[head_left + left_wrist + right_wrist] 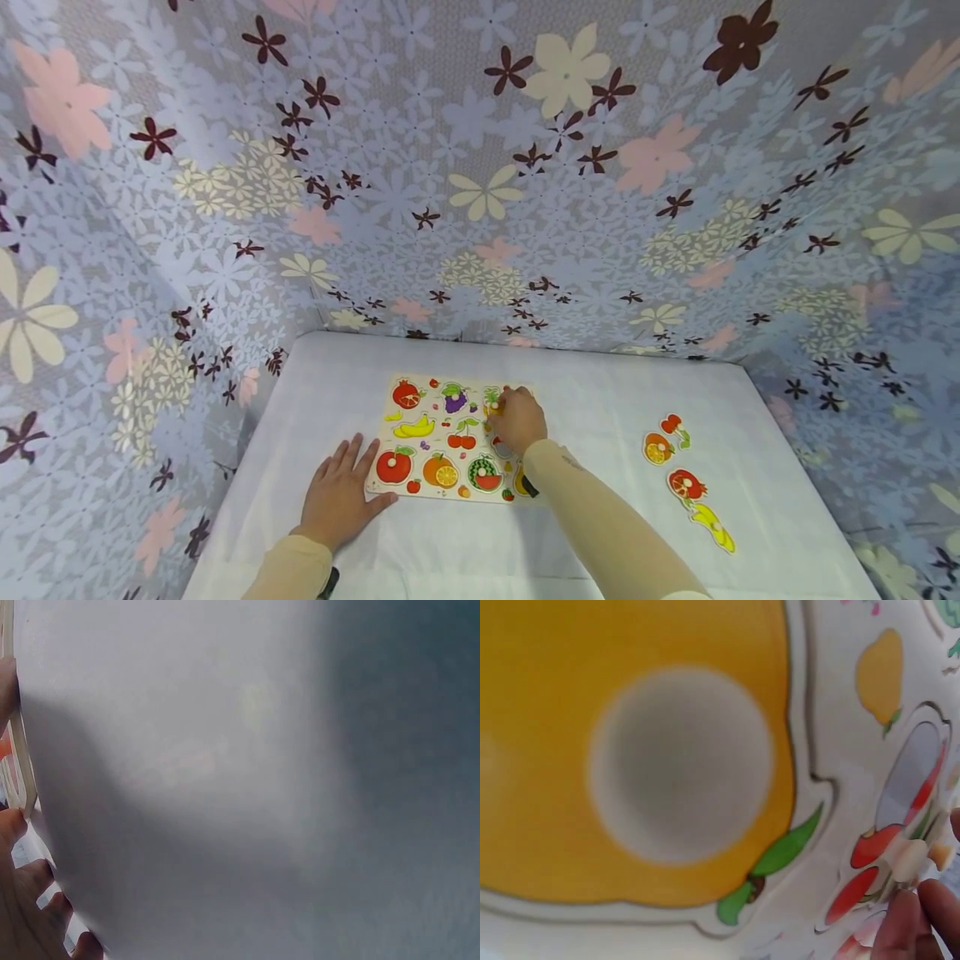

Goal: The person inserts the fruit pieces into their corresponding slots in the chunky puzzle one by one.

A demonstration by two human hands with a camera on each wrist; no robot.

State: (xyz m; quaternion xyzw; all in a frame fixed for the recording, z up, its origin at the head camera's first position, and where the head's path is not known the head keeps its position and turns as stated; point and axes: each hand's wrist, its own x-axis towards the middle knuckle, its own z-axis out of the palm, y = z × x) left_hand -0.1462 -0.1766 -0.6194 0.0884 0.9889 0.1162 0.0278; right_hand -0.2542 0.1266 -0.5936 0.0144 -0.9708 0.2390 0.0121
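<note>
A fruit peg puzzle board point(420, 451) lies on the white-covered table. My right hand point(519, 421) is over the board's right side, its fingertips pinching a white knob point(910, 860) of a puzzle piece, mostly hidden by the hand. Beside those fingertips a recess point(909, 780) shows grey and red. Close to the right wrist camera is a yellow fruit piece point(540, 787) with a white round knob, seated in the board. With fingers spread, my left hand point(339, 497) rests on the table, the thumb at the board's lower left corner.
Loose pieces lie on the table to the right: cherries point(686, 435), an orange point(658, 448), a pomegranate point(688, 483) and bananas point(716, 529). An apple piece point(397, 472) and a watermelon piece point(489, 482) sit in the board's bottom row. Flower-patterned fabric point(480, 208) surrounds the table.
</note>
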